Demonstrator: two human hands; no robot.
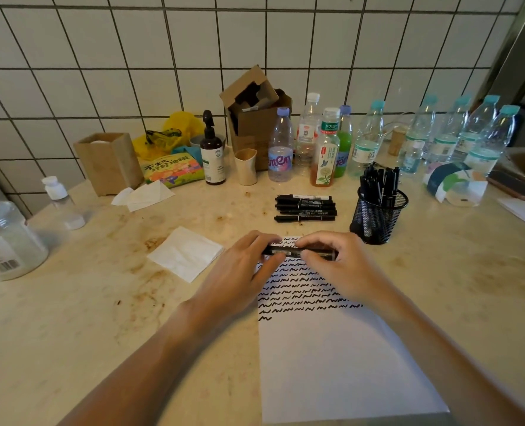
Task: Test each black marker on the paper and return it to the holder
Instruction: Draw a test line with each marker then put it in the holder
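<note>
A black marker (289,251) lies level between both my hands, just above the white paper (341,358). My left hand (242,269) pinches its left end and my right hand (338,265) grips its right part. The paper's upper half carries rows of black squiggles. Several black markers (305,208) lie side by side on the counter behind the paper. The black mesh holder (378,213) stands at the paper's far right corner with several markers upright in it.
A folded white tissue (186,253) lies left of the paper. Bottles (325,146), a cardboard box (255,115) and a wooden box (109,161) line the tiled wall. A glass jar (6,238) stands far left. A tape roll (453,186) sits right of the holder.
</note>
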